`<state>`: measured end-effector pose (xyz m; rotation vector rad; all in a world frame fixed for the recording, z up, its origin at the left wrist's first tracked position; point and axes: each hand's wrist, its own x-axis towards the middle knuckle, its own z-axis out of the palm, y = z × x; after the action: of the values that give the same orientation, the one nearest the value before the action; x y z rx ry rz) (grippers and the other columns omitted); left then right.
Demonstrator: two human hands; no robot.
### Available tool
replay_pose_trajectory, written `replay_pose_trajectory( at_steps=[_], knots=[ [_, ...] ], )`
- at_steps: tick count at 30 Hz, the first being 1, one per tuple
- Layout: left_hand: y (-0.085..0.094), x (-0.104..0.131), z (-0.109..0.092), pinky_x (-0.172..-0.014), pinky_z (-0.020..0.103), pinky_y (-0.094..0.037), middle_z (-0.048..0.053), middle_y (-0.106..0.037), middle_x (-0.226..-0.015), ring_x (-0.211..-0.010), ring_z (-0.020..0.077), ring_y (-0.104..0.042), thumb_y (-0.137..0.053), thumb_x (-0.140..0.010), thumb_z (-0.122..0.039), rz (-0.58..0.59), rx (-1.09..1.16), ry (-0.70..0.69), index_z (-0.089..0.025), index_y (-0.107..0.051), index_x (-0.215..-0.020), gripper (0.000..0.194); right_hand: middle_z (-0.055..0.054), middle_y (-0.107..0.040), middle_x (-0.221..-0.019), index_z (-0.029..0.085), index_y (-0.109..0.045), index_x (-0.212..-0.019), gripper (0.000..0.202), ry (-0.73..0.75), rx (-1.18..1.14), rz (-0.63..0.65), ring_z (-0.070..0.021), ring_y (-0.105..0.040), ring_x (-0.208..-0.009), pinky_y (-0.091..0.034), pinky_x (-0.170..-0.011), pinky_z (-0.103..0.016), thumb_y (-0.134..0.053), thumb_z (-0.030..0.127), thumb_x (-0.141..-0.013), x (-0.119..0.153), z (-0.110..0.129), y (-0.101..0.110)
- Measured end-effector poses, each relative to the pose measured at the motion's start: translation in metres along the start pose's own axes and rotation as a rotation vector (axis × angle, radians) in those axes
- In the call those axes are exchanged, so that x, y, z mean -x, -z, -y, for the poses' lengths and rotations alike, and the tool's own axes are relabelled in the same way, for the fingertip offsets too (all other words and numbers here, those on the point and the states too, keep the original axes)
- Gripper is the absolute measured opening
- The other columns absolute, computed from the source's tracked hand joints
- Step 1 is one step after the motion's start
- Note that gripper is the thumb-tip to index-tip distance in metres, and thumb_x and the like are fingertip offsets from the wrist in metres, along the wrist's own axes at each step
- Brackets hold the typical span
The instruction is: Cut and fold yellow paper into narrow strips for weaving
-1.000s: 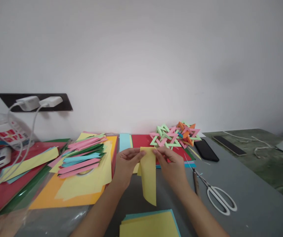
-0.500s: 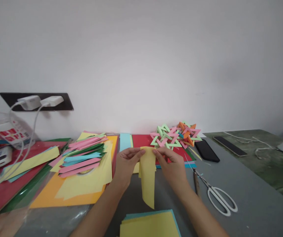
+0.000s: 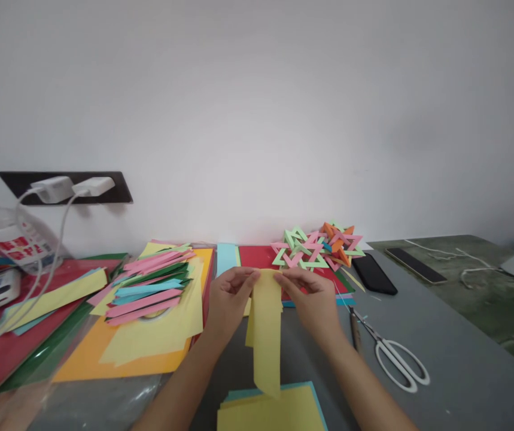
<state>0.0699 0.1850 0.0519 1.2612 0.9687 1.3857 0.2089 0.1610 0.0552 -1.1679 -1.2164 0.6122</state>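
Note:
A yellow paper strip (image 3: 267,335) hangs down between my hands, folded over at its top, with a shorter flap showing behind its left side. My left hand (image 3: 230,299) pinches the strip's upper left corner between thumb and fingers. At the upper right corner, my right hand (image 3: 313,296) grips it the same way. The strip's curled lower tip reaches down in front of a stack of yellow and blue paper sheets (image 3: 274,413) at the near edge. Whether the tip touches the stack I cannot tell.
Folded paper stars (image 3: 299,250) lie by the wall behind my right hand. White-handled scissors (image 3: 403,362), a dark pen-like stick (image 3: 355,332) and a black phone (image 3: 374,274) are at right. Coloured strips (image 3: 149,284) lie on orange and yellow sheets at left, near white charger cables (image 3: 63,224).
The strip's front part hangs lower, its tip now overlapping the stack. More of the rear flap shows at left. Both hands keep their pinch and have barely moved.

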Motion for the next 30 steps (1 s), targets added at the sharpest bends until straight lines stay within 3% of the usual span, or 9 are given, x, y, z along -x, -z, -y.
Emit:
replay_pose_trajectory(
  at_steps=[3, 6, 9, 13, 18, 26, 30],
  knots=[
    [0.0, 0.0, 0.001, -0.053, 0.022, -0.05, 0.004, -0.069, -0.065, -0.057, 0.0145, -0.062, -0.069, -0.059, -0.033, 0.002, -0.007, 0.025, -0.015, -0.064, -0.076, 0.025, -0.002, -0.062, -0.059, 0.017, -0.064, -0.061, 0.016, 0.05, 0.022, -0.013, -0.012, -0.052, -0.051, -0.043, -0.047, -0.024, -0.062, 0.032, -0.067, 0.0, 0.001, 0.001],
    [-0.002, 0.0, 0.002, -0.058, 0.026, -0.051, 0.005, -0.069, -0.066, -0.059, 0.0172, -0.063, -0.072, -0.054, -0.032, 0.149, 0.025, 0.133, -0.015, -0.065, -0.083, 0.034, -0.004, -0.063, -0.06, 0.016, -0.064, -0.061, 0.016, 0.067, 0.027, -0.084, -0.014, -0.054, -0.055, -0.045, -0.051, -0.026, -0.062, 0.031, -0.067, -0.001, -0.001, 0.003],
    [-0.003, -0.001, 0.004, -0.059, 0.026, -0.051, 0.008, -0.07, -0.07, -0.062, 0.0189, -0.064, -0.071, -0.054, -0.034, 0.255, 0.018, 0.216, -0.014, -0.068, -0.074, 0.029, -0.004, -0.064, -0.06, 0.015, -0.064, -0.063, 0.017, -0.007, -0.055, -0.151, -0.0155, -0.057, -0.057, -0.047, -0.054, -0.027, -0.065, 0.032, -0.064, -0.004, -0.006, 0.003],
    [-0.002, -0.005, 0.009, -0.055, 0.022, -0.05, 0.006, -0.07, -0.067, -0.06, 0.0162, -0.063, -0.069, -0.058, -0.036, 0.201, 0.051, 0.248, -0.014, -0.068, -0.07, 0.026, -0.004, -0.066, -0.065, 0.016, -0.066, -0.069, 0.021, -0.125, -0.176, -0.062, -0.0158, -0.059, -0.06, -0.048, -0.056, -0.027, -0.067, 0.035, -0.062, -0.008, -0.013, 0.001],
    [0.001, -0.007, 0.009, -0.06, 0.025, -0.05, 0.007, -0.069, -0.068, -0.061, 0.0165, -0.063, -0.068, -0.059, -0.036, 0.161, 0.042, 0.242, -0.013, -0.069, -0.076, 0.028, -0.004, -0.065, -0.06, 0.016, -0.067, -0.066, 0.021, -0.145, -0.113, 0.058, -0.0151, -0.058, -0.057, -0.046, -0.053, -0.026, -0.065, 0.037, -0.063, -0.009, -0.016, 0.0],
    [0.003, -0.005, 0.012, -0.058, 0.023, -0.046, 0.003, -0.069, -0.067, -0.064, 0.0177, -0.062, -0.06, -0.067, -0.038, 0.186, -0.204, 0.049, -0.017, -0.07, -0.074, 0.024, -0.004, -0.065, -0.062, 0.016, -0.066, -0.063, 0.022, -0.002, 0.111, 0.04, -0.0155, -0.056, -0.058, -0.042, -0.049, -0.024, -0.057, 0.035, -0.07, -0.007, -0.011, 0.003],
    [0.002, -0.006, 0.012, -0.062, 0.024, -0.048, 0.004, -0.069, -0.07, -0.066, 0.0179, -0.063, -0.059, -0.068, -0.037, 0.209, -0.13, 0.102, -0.017, -0.069, -0.081, 0.026, -0.005, -0.065, -0.063, 0.015, -0.066, -0.066, 0.023, -0.07, 0.075, 0.043, -0.0153, -0.056, -0.057, -0.043, -0.049, -0.024, -0.059, 0.037, -0.069, -0.007, -0.015, 0.002]
  ],
)
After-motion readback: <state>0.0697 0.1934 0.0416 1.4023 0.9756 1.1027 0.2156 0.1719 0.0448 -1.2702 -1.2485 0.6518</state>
